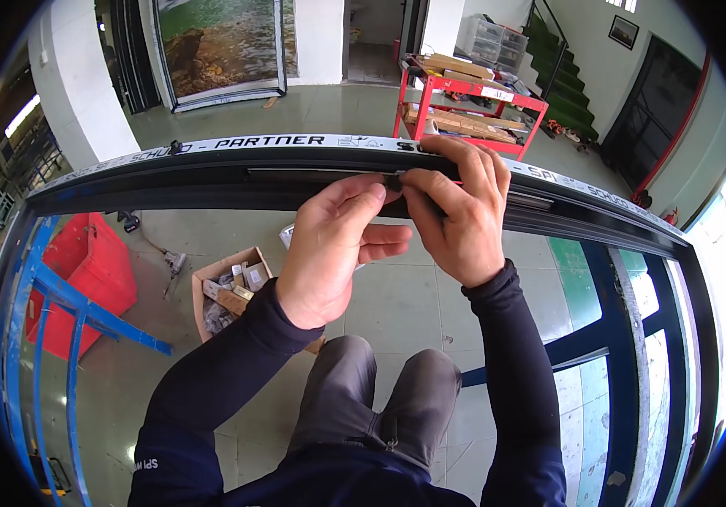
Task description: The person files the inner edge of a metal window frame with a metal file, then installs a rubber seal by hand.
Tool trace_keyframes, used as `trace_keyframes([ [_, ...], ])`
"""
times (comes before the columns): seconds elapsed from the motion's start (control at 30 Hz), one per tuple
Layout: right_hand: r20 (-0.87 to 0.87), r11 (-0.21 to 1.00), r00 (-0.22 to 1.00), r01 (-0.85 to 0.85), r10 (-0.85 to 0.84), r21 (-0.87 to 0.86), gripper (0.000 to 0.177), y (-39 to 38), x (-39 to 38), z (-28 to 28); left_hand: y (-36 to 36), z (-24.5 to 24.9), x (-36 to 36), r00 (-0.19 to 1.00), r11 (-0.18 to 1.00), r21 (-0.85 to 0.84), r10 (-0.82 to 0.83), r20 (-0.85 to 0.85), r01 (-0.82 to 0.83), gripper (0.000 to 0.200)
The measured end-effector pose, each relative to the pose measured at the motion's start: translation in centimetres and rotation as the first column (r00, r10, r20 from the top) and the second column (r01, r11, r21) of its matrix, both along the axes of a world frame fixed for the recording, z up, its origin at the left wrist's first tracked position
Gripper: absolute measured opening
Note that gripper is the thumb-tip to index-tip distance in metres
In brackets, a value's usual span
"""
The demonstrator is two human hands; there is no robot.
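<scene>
Pinching small black piece (pixel 392 180) between thumb and forefinger tips, left hand (pixel 333 249) and right hand (pixel 456 211) meeting at groove of dark frame rail (pixel 168 182). Likely risks: piece slipping loose, dropping to floor tiles (pixel 413 304); fingertips getting nipped if pressing askew.

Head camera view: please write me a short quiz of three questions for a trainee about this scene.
1. True or false: the left hand and the right hand meet at the black frame.
2. Which colour has the cart behind it? A blue, B red, C yellow.
3. Fill in: the cardboard box stands on the ___.
Key: 1 true; 2 B; 3 floor.
</scene>
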State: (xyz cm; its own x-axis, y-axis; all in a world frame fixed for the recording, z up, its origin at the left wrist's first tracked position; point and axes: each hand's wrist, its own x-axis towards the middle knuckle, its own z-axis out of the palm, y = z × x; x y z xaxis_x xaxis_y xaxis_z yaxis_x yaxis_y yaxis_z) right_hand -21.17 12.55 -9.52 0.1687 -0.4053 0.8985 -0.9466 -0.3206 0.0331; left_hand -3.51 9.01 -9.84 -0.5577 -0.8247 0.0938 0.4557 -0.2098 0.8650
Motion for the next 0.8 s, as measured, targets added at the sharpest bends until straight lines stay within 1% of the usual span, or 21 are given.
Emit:
trace_keyframes([
  [0.07,-0.023,1.000,1.000,0.005,-0.005,-0.001,0.016,0.1,0.1,0.1,-0.3,-0.6,-0.2,1.000,1.000,-0.021,-0.004,-0.005,0.004,0.028],
  [0.17,-0.005,1.000,1.000,0.006,-0.006,0.019,0.015,0.5,0.5,0.4,-0.5,-0.6,-0.3,1.000,1.000,-0.023,0.003,-0.012,-0.004,0.028],
  [0.27,-0.003,1.000,1.000,0.005,-0.005,-0.014,0.016,0.1,0.3,0.0,-0.5,-0.4,-0.3,0.999,0.998,-0.063,0.010,0.047,-0.007,0.027],
  [0.37,-0.015,0.999,1.000,0.008,-0.009,-0.043,0.018,-0.2,-0.1,-0.5,-0.4,-0.1,-0.2,0.998,0.994,-0.106,0.013,0.063,-0.006,0.026],
  [0.47,-0.035,0.999,0.999,0.004,-0.006,-0.053,0.019,-0.2,-0.2,-0.4,-0.6,-0.1,-0.1,0.996,0.995,-0.102,-0.003,0.084,0.012,0.026],
  [0.57,-0.011,1.000,1.000,-0.008,0.008,-0.017,0.017,0.2,0.1,-0.1,-0.6,-0.1,-0.4,1.000,0.998,-0.064,0.001,0.023,0.000,0.025],
  [0.67,-0.003,1.000,1.000,-0.010,0.010,-0.012,0.018,0.2,0.0,-0.2,-0.5,-0.3,-0.6,0.999,0.997,-0.060,0.048,-0.019,-0.049,0.024],
  [0.8,-0.023,0.996,1.000,-0.004,0.002,-0.084,0.017,-0.4,-0.3,-0.7,-0.7,-0.5,-0.6,0.997,0.998,-0.041,0.046,-0.063,-0.048,0.022],
])
